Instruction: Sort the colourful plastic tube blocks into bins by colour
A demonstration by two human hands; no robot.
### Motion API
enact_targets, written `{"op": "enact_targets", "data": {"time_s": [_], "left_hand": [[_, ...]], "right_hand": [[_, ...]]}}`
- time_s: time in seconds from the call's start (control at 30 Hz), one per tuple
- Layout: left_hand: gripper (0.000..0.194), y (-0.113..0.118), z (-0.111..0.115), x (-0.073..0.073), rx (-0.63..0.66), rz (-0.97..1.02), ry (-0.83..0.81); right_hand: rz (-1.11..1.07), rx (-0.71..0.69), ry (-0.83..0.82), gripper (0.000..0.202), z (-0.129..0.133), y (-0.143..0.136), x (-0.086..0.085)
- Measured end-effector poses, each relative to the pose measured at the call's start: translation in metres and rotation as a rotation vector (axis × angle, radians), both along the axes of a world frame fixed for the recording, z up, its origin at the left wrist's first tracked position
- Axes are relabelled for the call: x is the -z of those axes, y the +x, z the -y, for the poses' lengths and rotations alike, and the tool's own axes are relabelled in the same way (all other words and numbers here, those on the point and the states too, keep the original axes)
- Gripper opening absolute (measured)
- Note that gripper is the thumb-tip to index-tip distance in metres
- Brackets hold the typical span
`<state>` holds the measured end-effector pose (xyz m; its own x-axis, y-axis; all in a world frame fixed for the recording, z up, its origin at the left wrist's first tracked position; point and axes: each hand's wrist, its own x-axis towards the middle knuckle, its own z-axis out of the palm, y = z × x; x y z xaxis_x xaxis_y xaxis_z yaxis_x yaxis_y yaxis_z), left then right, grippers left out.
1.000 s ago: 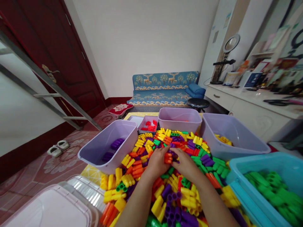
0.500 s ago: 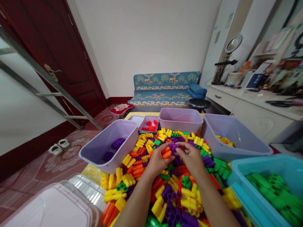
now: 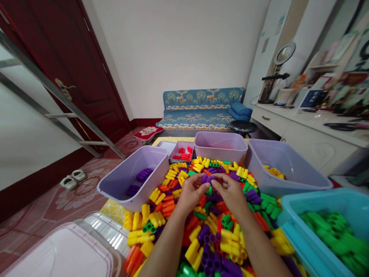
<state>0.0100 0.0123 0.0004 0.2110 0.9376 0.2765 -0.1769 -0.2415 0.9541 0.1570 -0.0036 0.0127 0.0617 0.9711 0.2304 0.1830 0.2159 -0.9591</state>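
A purple plastic toy block (image 3: pixel 207 178) made of joined tubes is held up between both hands above the heap. My left hand (image 3: pixel 191 192) grips its left side, thumb in front and fingers curled behind. From the right, my right hand (image 3: pixel 226 188) pinches the same block with thumb and fingers. Below and around the hands spreads a pile of tube blocks, among them yellow blocks (image 3: pixel 230 243), purple blocks (image 3: pixel 211 254), orange blocks (image 3: pixel 168 206) and green blocks (image 3: pixel 271 206). My forearms cover part of the pile.
A lilac bin (image 3: pixel 106 189) at left holds purple blocks. A small tray (image 3: pixel 173 158) has red ones. Another lilac bin (image 3: pixel 220 154) stands behind; a right-hand bin (image 3: pixel 300 184) contains yellow blocks. The turquoise bin (image 3: pixel 291 202) holds green ones. Lids (image 3: pixel 63 254) lie front left.
The orange block seen beside my left hand has gone from between the hands. Both hands have closed in on the purple block, staying at nearly the same place.
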Motion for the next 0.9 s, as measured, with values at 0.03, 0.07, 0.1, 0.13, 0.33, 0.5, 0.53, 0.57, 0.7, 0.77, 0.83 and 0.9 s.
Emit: {"op": "enact_targets", "data": {"time_s": [0.03,0.07,0.1,0.13,0.33,0.5,0.53,0.57,0.7,0.77,0.83,0.9], "left_hand": [[0.033,-0.001,0.000,-0.002,-0.034,0.053,-0.020],[0.032,-0.002,0.000,-0.006,-0.091,0.116,-0.032],[0.031,-0.004,0.000,-0.011,-0.170,0.192,-0.032],[0.029,-0.007,0.000,-0.016,-0.263,0.278,-0.021],[0.013,-0.050,-0.003,-0.051,-0.575,0.880,-0.050],[0.032,-0.080,0.000,-0.071,-0.452,1.157,-0.191],[0.036,-0.082,0.002,-0.073,-0.406,1.178,-0.197],[0.039,-0.082,0.004,-0.075,-0.360,1.184,-0.199],[0.038,-0.071,0.007,-0.074,-0.224,0.940,-0.226],[0.035,-0.063,0.007,-0.067,-0.205,0.596,-0.235],[0.041,-0.056,0.006,-0.056,-0.187,0.123,-0.184],[0.050,-0.052,0.007,-0.043,-0.130,-0.376,-0.093]], "right_hand": [[0.003,0.008,-0.008,0.029,0.000,0.000,-0.001],[0.003,0.016,-0.020,0.030,0.001,-0.001,-0.001],[0.002,0.021,-0.032,0.031,0.001,0.000,-0.002],[0.002,0.027,-0.041,0.031,0.001,0.000,-0.002],[0.022,0.057,-0.012,0.028,0.002,0.002,-0.004],[-0.004,0.045,-0.032,0.027,0.003,0.001,-0.005],[-0.004,0.046,-0.036,0.027,0.003,0.001,-0.005],[-0.002,0.047,-0.039,0.028,0.004,0.001,-0.005],[0.028,0.054,-0.036,0.029,0.002,0.003,-0.003],[0.066,0.044,-0.038,0.029,0.000,0.006,0.000],[0.162,0.034,-0.030,0.028,-0.001,0.011,0.001],[0.351,0.042,-0.027,0.024,-0.001,0.019,0.002]]}}
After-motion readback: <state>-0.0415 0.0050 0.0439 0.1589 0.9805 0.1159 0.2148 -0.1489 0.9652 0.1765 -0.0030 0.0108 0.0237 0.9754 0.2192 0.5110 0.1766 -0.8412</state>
